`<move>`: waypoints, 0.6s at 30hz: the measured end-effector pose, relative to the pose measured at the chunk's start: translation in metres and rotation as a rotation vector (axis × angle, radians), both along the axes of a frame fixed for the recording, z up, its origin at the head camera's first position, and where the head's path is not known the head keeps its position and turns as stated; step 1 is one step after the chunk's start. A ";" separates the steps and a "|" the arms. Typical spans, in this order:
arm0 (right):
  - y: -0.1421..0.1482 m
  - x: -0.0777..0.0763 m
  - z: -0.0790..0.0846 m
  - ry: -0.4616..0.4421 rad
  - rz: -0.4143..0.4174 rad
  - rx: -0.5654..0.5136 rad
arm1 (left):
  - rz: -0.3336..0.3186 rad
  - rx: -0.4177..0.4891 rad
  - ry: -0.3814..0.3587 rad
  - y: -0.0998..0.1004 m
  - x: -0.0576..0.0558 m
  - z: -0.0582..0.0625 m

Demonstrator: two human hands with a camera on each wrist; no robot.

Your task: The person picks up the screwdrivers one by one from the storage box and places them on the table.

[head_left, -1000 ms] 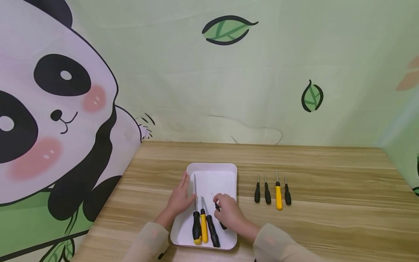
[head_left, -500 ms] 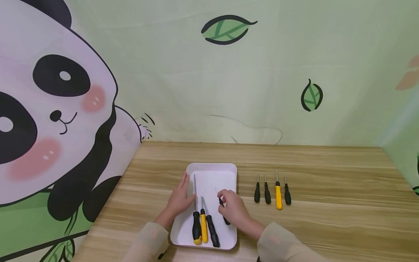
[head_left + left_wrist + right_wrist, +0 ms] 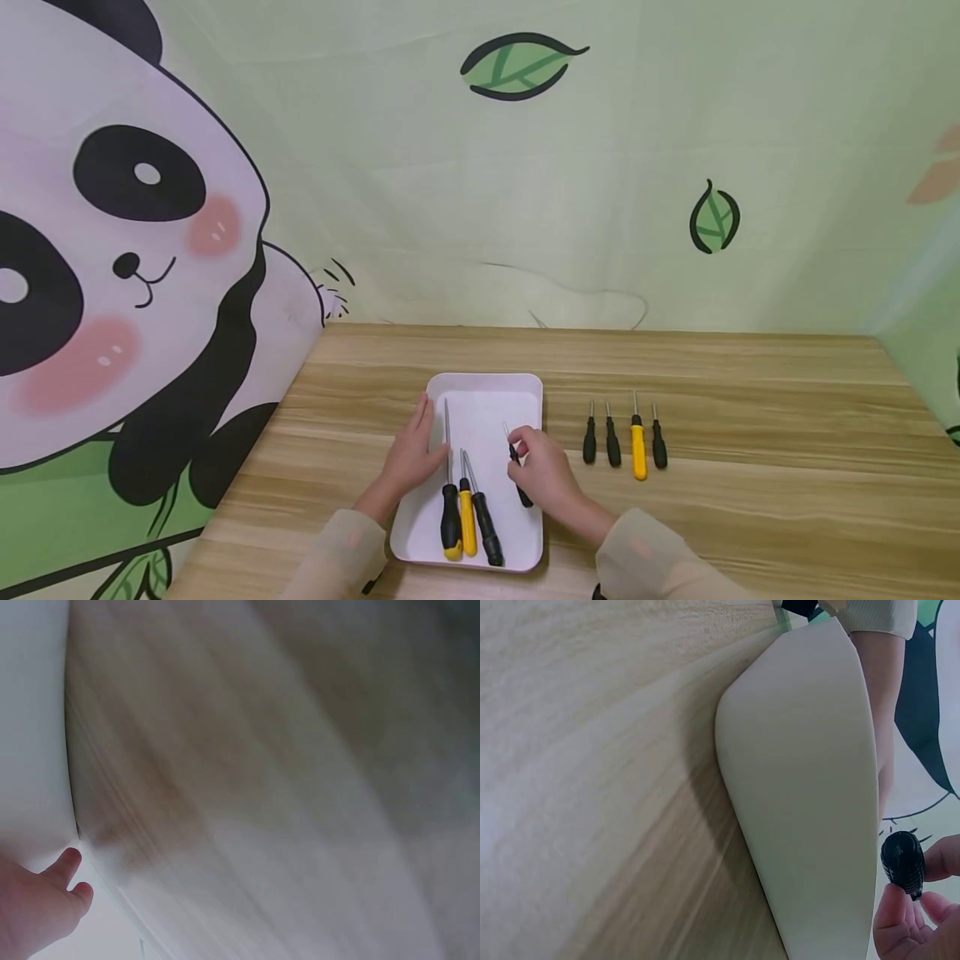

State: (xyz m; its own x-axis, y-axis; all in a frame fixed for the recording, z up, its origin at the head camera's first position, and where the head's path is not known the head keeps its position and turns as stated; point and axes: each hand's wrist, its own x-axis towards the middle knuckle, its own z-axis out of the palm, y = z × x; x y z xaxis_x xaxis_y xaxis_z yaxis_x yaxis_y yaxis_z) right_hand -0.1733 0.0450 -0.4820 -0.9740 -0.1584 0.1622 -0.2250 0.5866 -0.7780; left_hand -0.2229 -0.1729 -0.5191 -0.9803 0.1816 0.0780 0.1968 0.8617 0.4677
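In the lower middle of the head view, a white tray (image 3: 491, 412) stands on a wood-patterned table (image 3: 780, 475). The person's left hand (image 3: 411, 454) is at the left rim of the tray; its fingers are extended and lie along the edge, and the thumb points inward. The right hand (image 3: 546, 473) is over the right side of the tray, and it pinches a small black screwdriver (image 3: 525, 496) between thumb and fingers. The shaft of this screwdriver points to the top of the frame, and its handle is near the right wall; one cannot tell whether it touches the tray floor. The right wrist view shows the same grip in the lower right corner.

At the lower left inside the tray lie three other tools, side by side: a black-and-yellow screwdriver (image 3: 450, 518) with long shaft, a yellow screwdriver (image 3: 468, 521) and a black screwdriver (image 3: 487, 529). To the right of the tray, a row of four screwdrivers lies on the table: two black ones (image 3: 613, 446), then a yellow one (image 3: 638, 454), then another black one (image 3: 659, 446). A painted panda (image 3: 187, 179) fills the left of the frame.
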 end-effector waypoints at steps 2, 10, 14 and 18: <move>0.001 -0.001 0.000 -0.011 -0.006 -0.023 | 0.002 -0.001 -0.005 0.000 0.000 0.000; 0.006 -0.002 0.000 0.005 -0.045 -0.068 | 0.010 0.003 -0.017 0.000 -0.001 -0.001; 0.009 -0.003 0.001 0.002 -0.052 -0.091 | 0.008 0.001 -0.010 -0.001 -0.001 -0.002; 0.011 -0.004 0.000 -0.009 -0.062 -0.113 | 0.006 -0.001 -0.007 -0.001 -0.001 -0.002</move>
